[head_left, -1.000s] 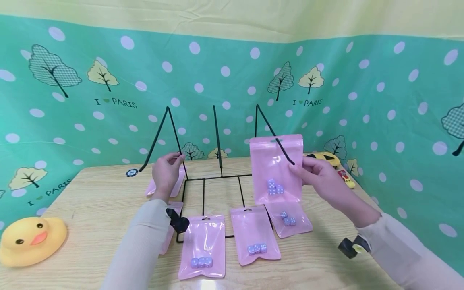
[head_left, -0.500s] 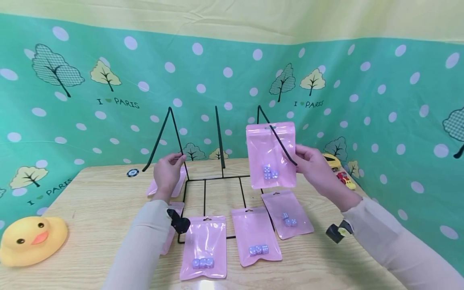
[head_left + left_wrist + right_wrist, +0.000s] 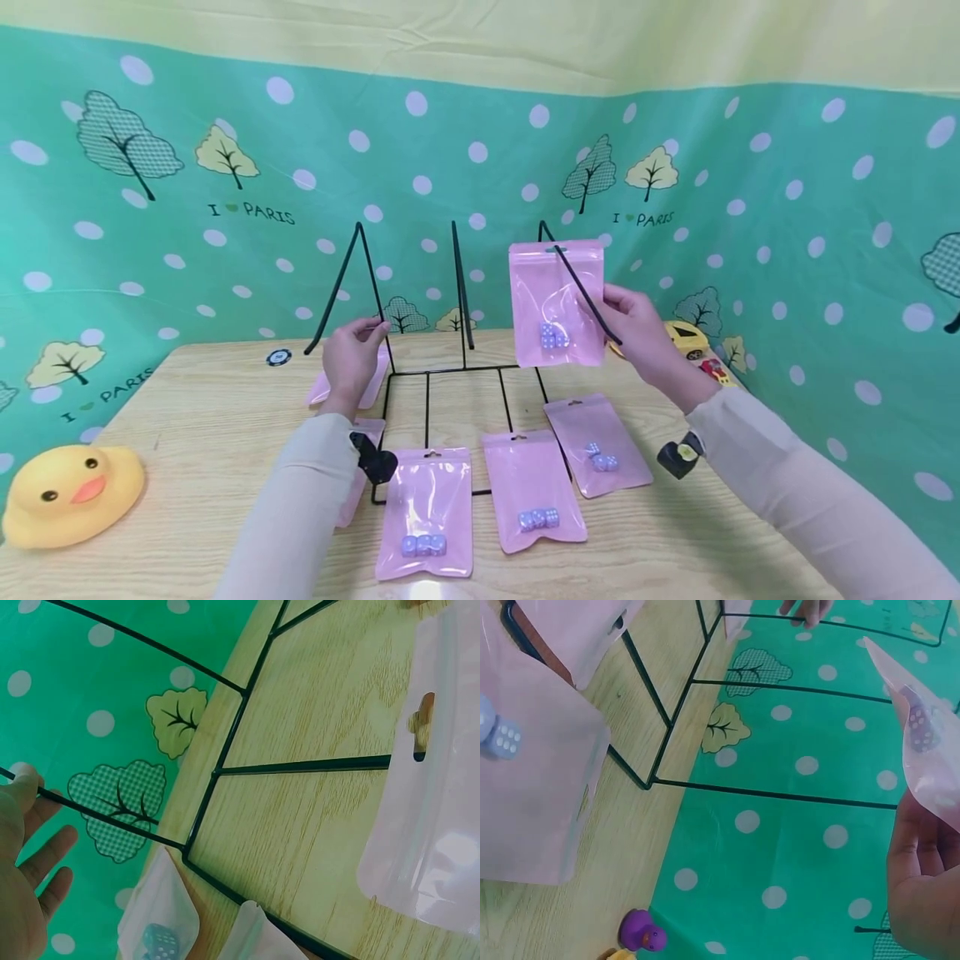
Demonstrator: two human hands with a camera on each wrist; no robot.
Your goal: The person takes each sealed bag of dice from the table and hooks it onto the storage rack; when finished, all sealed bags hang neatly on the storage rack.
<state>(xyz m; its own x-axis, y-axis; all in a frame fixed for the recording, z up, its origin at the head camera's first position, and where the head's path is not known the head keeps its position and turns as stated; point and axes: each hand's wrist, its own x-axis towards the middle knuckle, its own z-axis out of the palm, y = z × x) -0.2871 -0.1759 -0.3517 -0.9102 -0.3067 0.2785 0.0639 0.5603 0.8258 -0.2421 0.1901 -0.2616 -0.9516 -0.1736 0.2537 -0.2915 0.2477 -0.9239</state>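
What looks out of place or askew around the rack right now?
Nothing is spilled or damaged. The right hand holds a pink bag of dice up at the right prong of the wire rack; the left hand holds the left prong. The other bags lie flat on the table, one partly hidden under the left sleeve.

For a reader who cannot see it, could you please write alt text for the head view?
A person's right hand holds a pink pouch of dice up at the right prong of a black wire rack, while the left hand grips the left prong. More pink pouches lie on the wooden table.
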